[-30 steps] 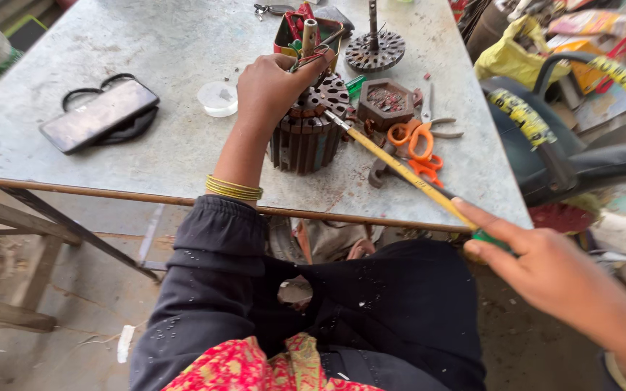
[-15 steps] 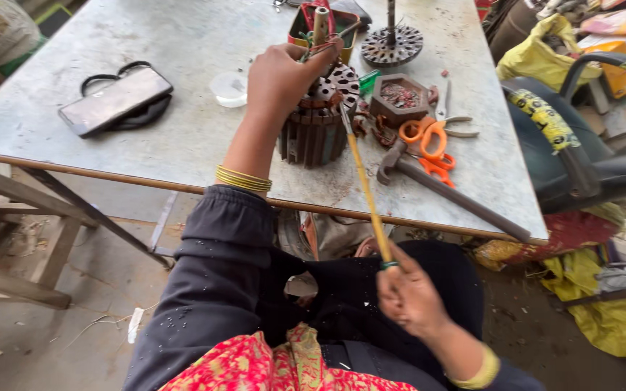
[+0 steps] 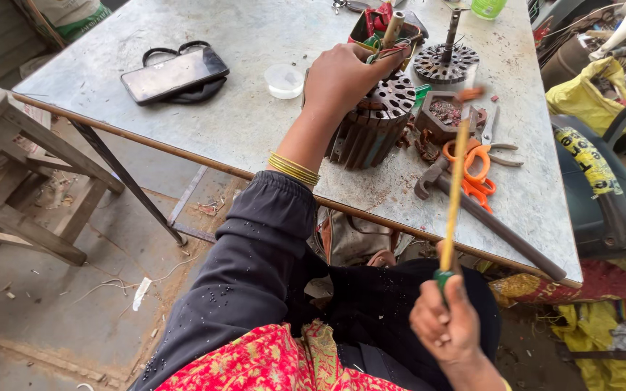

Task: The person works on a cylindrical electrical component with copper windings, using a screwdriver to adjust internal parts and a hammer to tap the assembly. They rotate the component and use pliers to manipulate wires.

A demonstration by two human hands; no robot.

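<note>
Viewing from the head camera, left to right. A wooden stool stands on the floor beside the grey metal table. Near the table's left end a dark phone lies on a black pouch; a small white cap sits further along. The left hand, gold bangles at the wrist, is closed over the top of the ribbed metal motor core, which stands upright near the table's front edge, fingers curled over the rim. Behind the core stands a box of small parts. The right hand, held low over the lap and clear of the table, is closed in a fist around the green end of a long yellow stick; the stick rises steeply, its blurred tip near the core's right side. Crossed by the stick, a hammer lies diagonally on the table with orange-handled scissors on it. Just beyond lie a hexagonal tray of scraps, a slotted metal disc on a shaft and pliers. A yellow bag lies off the table's right end.
</note>
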